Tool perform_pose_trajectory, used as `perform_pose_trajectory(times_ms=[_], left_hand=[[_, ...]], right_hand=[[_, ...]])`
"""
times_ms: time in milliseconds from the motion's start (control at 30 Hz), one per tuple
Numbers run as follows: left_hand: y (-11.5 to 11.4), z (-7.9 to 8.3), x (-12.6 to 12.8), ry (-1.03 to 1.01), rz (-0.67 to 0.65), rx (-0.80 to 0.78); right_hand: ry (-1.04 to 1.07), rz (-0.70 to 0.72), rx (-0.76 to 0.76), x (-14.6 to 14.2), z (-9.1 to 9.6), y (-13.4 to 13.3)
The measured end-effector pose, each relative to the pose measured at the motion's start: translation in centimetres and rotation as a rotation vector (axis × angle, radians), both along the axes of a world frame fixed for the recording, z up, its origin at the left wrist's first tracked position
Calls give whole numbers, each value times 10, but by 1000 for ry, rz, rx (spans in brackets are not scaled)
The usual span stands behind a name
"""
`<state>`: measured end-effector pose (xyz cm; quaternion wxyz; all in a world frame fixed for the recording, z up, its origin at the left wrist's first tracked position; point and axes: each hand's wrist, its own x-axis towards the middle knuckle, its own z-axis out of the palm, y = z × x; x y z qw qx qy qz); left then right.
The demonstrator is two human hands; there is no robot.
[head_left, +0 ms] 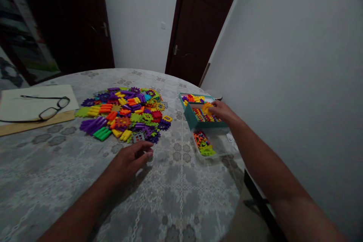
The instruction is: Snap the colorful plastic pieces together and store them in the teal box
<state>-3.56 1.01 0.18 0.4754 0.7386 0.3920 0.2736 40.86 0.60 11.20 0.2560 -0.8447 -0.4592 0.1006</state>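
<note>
My right hand (224,112) reaches over the teal box (195,122) with its fingers closed on an orange-yellow toy gear (207,108). Inside that box lie many small colourful pieces in rows. My left hand (132,160) rests low over the tablecloth, loosely curled with thumb and fingers apart and nothing in it. Just beyond its fingertips spreads a large pile of plastic building pieces (123,121): gears and ribbed tube blocks in purple, orange, yellow, green and red.
A clear plastic tub (218,155) with several gears stands in front of the teal box. Behind is a teal tray (181,98) holding more pieces. Eyeglasses (48,113) lie on paper and a board (61,118) at the left. A white wall (297,64) rises at the right.
</note>
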Motion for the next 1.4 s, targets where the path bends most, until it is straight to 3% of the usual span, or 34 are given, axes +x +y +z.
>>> perform_pose_trajectory(times_ms=[167,367,533,733,1167,1400], left_hand=[[1,-1,0,37,-20,51],[0,2,-1,63,-18,31],[-1,3,0,77,-26,37],[-3,3,1,103,-34,59],[-4,7,2,99,-39,64],[-4,8,3,105,-51,57]], right_hand=[[-140,-207,-58,66,8,27],[-252,-304,-130,94,-14,49],[-296,-344,-195,99,-35,60],[-331,-406,-205,93,-45,59],[-363,-381,-104,99,-49,45],[-389,-373,-105,100,-40,31]])
